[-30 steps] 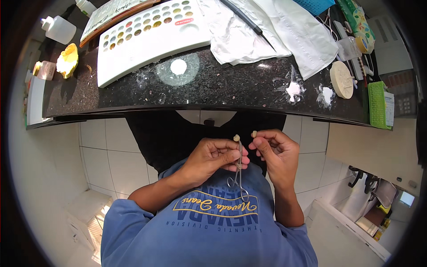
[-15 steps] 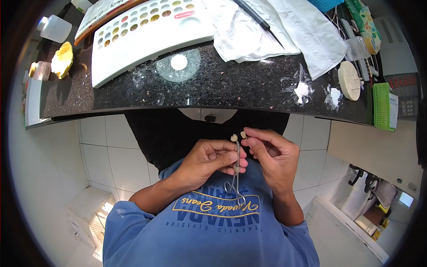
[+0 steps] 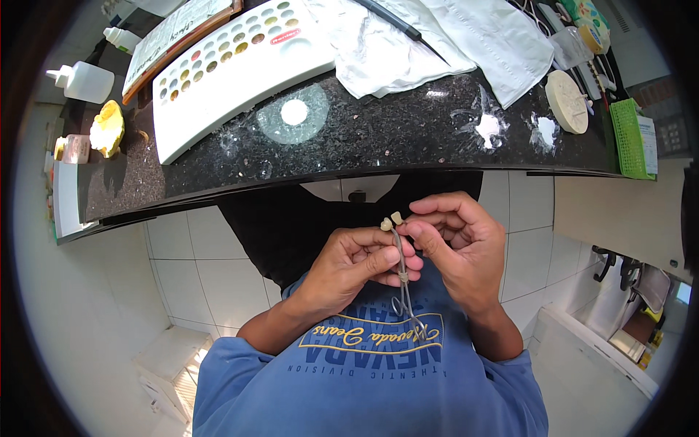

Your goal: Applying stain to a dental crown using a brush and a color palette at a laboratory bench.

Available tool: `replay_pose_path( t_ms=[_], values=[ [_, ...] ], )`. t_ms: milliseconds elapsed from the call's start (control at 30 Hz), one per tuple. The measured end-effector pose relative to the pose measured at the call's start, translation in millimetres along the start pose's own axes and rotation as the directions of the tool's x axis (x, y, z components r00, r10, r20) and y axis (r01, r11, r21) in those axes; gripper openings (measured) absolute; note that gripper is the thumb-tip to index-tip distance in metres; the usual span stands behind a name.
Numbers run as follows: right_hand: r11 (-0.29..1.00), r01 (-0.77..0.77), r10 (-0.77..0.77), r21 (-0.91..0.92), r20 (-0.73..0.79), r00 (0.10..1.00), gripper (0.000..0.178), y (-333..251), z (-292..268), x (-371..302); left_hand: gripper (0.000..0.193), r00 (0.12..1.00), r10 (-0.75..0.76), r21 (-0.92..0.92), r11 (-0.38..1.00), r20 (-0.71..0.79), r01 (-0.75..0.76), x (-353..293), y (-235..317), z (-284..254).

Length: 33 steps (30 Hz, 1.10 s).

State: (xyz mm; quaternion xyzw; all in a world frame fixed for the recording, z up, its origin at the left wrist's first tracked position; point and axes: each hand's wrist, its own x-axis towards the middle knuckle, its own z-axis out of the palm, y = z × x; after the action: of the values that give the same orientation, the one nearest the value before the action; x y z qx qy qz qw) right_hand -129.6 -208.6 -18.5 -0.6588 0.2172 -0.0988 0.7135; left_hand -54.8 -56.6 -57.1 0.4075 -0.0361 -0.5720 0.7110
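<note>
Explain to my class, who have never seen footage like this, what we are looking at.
There is no machine here: these are a person's own bare hands. The view comes from a wide fisheye camera worn on the head, looking down, so straight edges bend. The left hand holds a slim metal scissor-handled tool with a small cream piece at its tip. The right hand is close by, next to a second cream piece; whether it grips that piece is hard to tell. On the dark speckled worktop are a white palette with wells, white cloth under a dark pointed tool, pale powdery patches and a round cream disc.
</note>
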Motion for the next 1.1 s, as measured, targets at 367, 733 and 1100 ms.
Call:
replay_pose_path(
  t_ms=[367,733,1100],
  values=[
    [1.0,-0.016,0.017,-0.026,0.028,0.999,0.017,-4,6,0,0.024,1.0,0.013,-0.003,1.0,0.002,-0.013,-4,2,-3],
    [0.723,0.465,-0.568,-0.51,-0.057,0.821,0.012,-60,-44,-5,0.015,0.987,0.158,0.086,0.984,-0.016,-0.156,-7,4,-7],
    [0.622,0.063,-0.55,-0.781,-0.378,0.745,0.014,-117,-190,101,0.013,0.934,0.356,0.21,0.916,-0.036,-0.342,-11,30,10]
  ],
)
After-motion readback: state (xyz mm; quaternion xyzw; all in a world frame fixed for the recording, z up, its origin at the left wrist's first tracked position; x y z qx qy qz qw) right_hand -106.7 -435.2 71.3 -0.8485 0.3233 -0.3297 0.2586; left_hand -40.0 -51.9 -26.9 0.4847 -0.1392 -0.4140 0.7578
